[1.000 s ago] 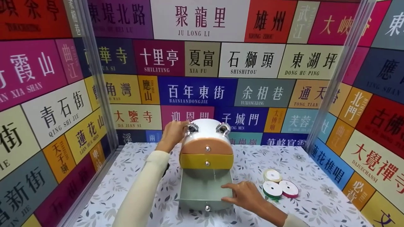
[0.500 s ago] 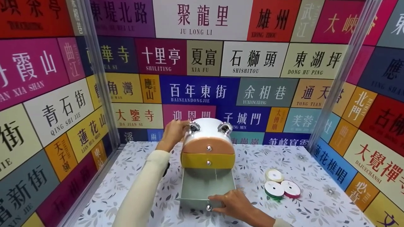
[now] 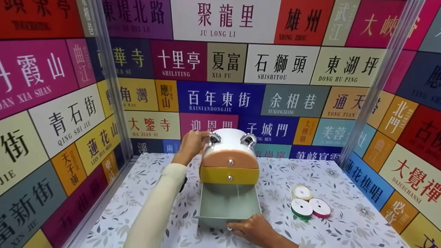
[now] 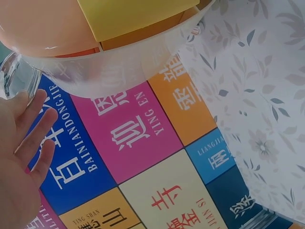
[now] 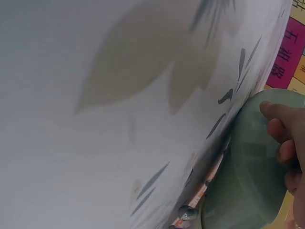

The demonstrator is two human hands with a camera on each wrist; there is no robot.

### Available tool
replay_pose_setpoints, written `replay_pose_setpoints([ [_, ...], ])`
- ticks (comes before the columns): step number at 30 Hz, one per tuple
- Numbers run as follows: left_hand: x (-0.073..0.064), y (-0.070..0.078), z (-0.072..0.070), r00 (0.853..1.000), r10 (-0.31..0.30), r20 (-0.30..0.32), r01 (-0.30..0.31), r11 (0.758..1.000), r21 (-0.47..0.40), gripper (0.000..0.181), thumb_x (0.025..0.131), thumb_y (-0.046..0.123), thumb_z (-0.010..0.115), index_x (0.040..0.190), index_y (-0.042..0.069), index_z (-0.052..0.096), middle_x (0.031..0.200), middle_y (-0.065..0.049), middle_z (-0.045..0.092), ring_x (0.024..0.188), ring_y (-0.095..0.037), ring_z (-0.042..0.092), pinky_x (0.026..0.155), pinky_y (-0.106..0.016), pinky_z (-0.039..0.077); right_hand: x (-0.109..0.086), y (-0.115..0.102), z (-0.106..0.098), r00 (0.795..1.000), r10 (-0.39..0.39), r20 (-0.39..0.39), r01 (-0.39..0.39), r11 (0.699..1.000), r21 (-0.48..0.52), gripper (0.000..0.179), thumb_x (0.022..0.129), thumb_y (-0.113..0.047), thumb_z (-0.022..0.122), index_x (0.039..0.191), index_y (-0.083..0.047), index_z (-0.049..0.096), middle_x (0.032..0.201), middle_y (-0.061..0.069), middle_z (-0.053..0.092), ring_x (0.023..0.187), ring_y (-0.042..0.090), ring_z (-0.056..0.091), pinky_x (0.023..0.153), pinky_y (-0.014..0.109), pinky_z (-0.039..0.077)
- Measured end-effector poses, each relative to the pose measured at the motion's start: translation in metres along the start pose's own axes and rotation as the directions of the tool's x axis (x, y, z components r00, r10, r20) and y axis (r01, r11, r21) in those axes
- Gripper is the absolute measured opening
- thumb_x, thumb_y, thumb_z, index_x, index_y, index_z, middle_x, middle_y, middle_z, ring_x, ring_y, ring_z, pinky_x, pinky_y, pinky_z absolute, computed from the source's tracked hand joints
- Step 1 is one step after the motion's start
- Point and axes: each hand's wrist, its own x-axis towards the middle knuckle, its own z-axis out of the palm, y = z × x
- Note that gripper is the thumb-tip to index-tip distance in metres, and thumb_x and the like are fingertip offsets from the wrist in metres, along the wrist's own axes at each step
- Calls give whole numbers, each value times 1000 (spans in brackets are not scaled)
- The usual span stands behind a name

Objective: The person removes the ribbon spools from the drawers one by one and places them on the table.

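A small white drawer cabinet [image 3: 230, 137] with clear rounded ears stands on the table. Its orange drawer [image 3: 220, 160] and yellow drawer [image 3: 215, 175] are closed, while the pale green bottom drawer [image 3: 229, 201] is pulled out with nothing visible inside. My left hand [image 3: 193, 144] holds the cabinet's left ear [image 4: 21, 76]; in the left wrist view the other fingers are spread behind it. Against the green drawer's front, my right hand [image 3: 256, 230] pinches the small round knob [image 3: 229, 227] with its fingertips. Curled fingers show beside the green front [image 5: 252, 157] in the right wrist view.
Three ribbon spools lie grouped to the cabinet's right: a cream spool [image 3: 301, 192], a green spool [image 3: 301, 207] and a red spool [image 3: 320, 207]. A leaf-patterned cloth [image 3: 344, 234] covers the table. Walls of coloured sign panels [image 3: 220, 98] enclose the back and sides.
My right hand has moved left and down from the green drawer's right side to its front knob and taken hold of it. My left hand stays at the ear.
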Motion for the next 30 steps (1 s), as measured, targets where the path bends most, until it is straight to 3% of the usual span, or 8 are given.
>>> replay_pose_setpoints([
  [4,4,2,-5,1000,-5,3,5,1000,1,24,100,21,72,124,21,78,103,-9,79,78,-25,75,70,-37,61,4,2,0,1000,3,-9,-4,999,-52,25,75,-28,92,93,-30,74,54,-14,58,44,-2,37,39,14,32],
  [15,4,3,-4,1000,-12,18,12,1000,6,24,101,22,71,124,21,77,103,-9,79,77,-25,74,69,-37,61,4,2,1,1000,0,-7,0,996,-85,22,75,-28,91,91,-30,75,55,-13,61,41,1,42,39,14,34],
  [24,2,2,-1,1000,3,-4,-3,1000,-22,23,100,20,72,122,21,79,97,-9,80,73,-24,73,67,-38,60,6,11,-2,998,41,-39,-47,986,-157,18,78,-31,85,90,-31,71,52,-13,54,41,3,36,37,18,26],
  [30,0,1,3,1000,8,-5,-8,1000,-17,23,100,20,72,121,21,79,99,-9,80,76,-25,74,69,-38,61,4,16,0,995,84,-61,-89,992,-87,19,77,-30,87,92,-31,75,54,-14,59,42,2,39,38,16,26],
])
